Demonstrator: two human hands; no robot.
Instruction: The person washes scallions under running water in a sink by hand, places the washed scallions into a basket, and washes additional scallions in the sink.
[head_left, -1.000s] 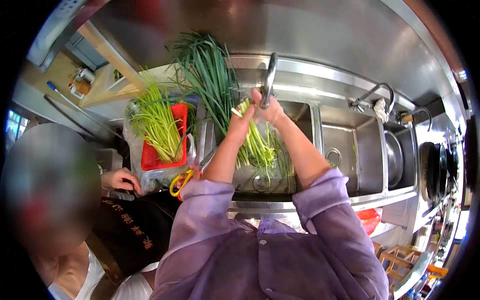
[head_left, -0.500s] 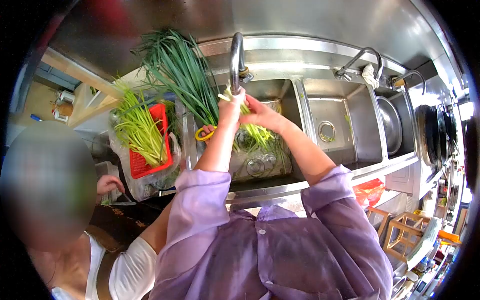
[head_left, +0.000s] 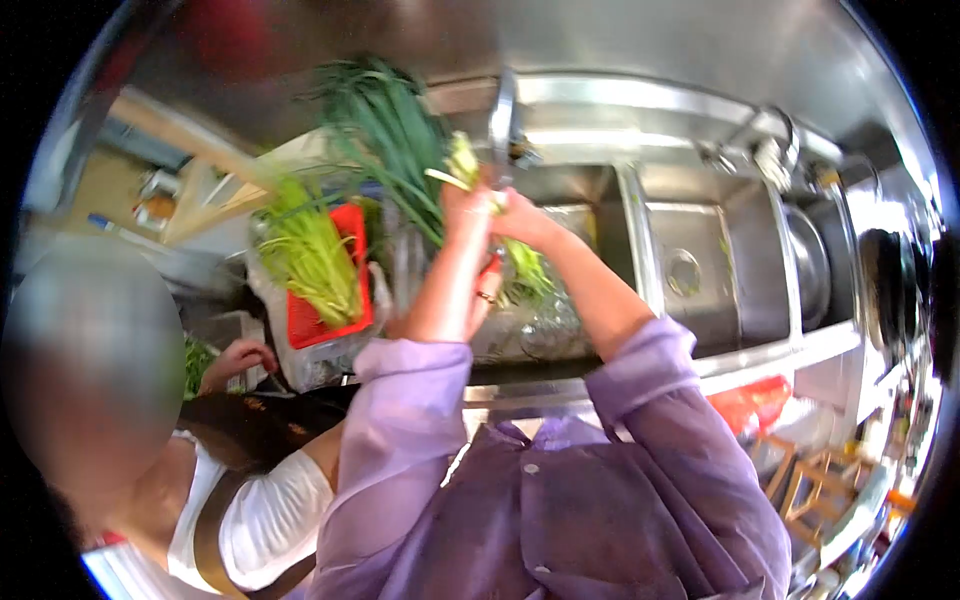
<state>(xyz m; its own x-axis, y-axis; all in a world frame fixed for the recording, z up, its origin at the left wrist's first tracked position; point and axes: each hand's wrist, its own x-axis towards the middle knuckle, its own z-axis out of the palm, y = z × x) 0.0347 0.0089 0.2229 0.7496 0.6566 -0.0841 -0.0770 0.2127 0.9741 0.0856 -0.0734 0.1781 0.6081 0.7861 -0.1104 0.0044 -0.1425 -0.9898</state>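
Observation:
My left hand (head_left: 466, 212) is closed around a bunch of leafy greens (head_left: 526, 272); the pale stem ends stick up above it. Close beside it, my right hand (head_left: 524, 220) has its fingers closed on the same bunch. The green leaves hang below my hands over the left sink basin (head_left: 610, 230). Just behind the stems stands the curved faucet (head_left: 502, 125). Another person's hand (head_left: 484, 300), wearing a ring, shows beside my left forearm, with something orange-red near its fingers that is too blurred to name.
Long dark-green leaves (head_left: 385, 130) lie left of the faucet. A red basket (head_left: 350, 270) carries light-green stalks (head_left: 305, 250). The person at left has another hand (head_left: 240, 362) low beside the basket. A middle basin (head_left: 690, 225) and a metal bowl (head_left: 806, 255) are to the right.
The view has swung slightly, shifting the scene right. My hands have come closer together on the bunch. The other person's hand, earlier by yellow-handled scissors, has moved right past my left forearm.

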